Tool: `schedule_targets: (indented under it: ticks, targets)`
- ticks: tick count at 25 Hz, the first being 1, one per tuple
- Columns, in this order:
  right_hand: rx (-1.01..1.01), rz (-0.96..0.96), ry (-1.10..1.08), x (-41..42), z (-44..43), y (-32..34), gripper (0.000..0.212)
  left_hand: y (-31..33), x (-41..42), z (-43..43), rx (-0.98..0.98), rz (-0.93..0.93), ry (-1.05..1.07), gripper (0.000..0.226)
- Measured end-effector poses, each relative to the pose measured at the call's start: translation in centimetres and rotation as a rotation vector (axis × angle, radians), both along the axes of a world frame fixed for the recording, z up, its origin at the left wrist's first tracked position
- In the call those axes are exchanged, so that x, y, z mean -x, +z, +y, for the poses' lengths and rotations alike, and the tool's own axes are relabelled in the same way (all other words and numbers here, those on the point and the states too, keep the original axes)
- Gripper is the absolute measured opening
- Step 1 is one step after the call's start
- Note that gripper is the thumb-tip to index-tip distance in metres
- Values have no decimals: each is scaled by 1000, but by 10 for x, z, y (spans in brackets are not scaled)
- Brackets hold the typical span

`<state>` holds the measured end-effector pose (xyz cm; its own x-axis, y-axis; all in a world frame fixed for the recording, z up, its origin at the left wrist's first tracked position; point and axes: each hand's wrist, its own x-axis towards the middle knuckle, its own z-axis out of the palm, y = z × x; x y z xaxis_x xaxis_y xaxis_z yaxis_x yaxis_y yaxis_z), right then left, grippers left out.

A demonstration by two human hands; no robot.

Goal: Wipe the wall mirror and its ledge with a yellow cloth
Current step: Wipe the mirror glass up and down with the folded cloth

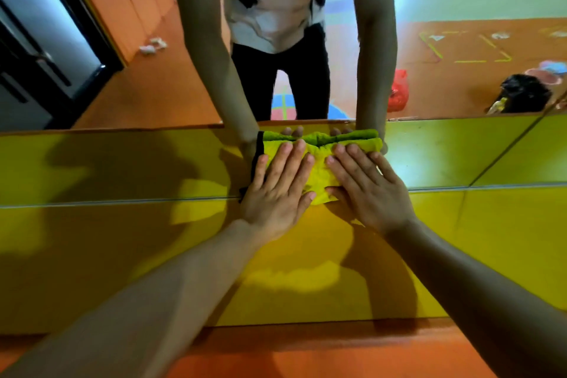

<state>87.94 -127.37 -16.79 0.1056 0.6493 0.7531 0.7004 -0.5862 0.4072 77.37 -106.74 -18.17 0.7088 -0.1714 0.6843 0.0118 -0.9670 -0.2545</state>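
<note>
The yellow cloth [319,169], bunched and with a dark edge on its left side, lies on the yellow ledge [122,166] right against the foot of the wall mirror [454,83]. My left hand [276,190] presses flat on the cloth's left part, fingers spread. My right hand [368,190] presses flat on its right part in the same way. The mirror shows the cloth, my fingertips, both arms and my torso. The middle of the cloth shows between my hands; the parts under my palms are hidden.
A yellow panel [491,239] runs below the ledge down to the orange floor [337,353]. The mirror reflects a dark door at the left, a red bag [398,90], a black bag [524,92] and scraps of paper on an orange floor.
</note>
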Motion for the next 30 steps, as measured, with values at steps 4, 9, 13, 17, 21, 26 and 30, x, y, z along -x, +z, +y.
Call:
schedule_targets:
  ticks: [4,9,13,17,21,26,30]
  targets:
    - [-40,4,10,-8,-8,24,64,19,-11,-12,20,-57,-15,79]
    - [-107,126,2,-1,-8,95,61,105,-13,-24,106,-58,-21,74]
    - [-117,46,10,-12,-8,214,59,225,-23,-20,38,-118,0,73]
    - [-159,-24,0,-18,-5,337,59,349,-28,-24,-1,-177,27,72]
    - [-224,-51,-1,-23,0,454,59,472,-36,-27,-46,-282,59,71]
    - [-264,-141,12,-31,2,590,60,604,-49,-30,-77,-421,99,73]
    - [-294,-217,1,-42,0,707,61,716,-60,-34,-97,-482,115,70]
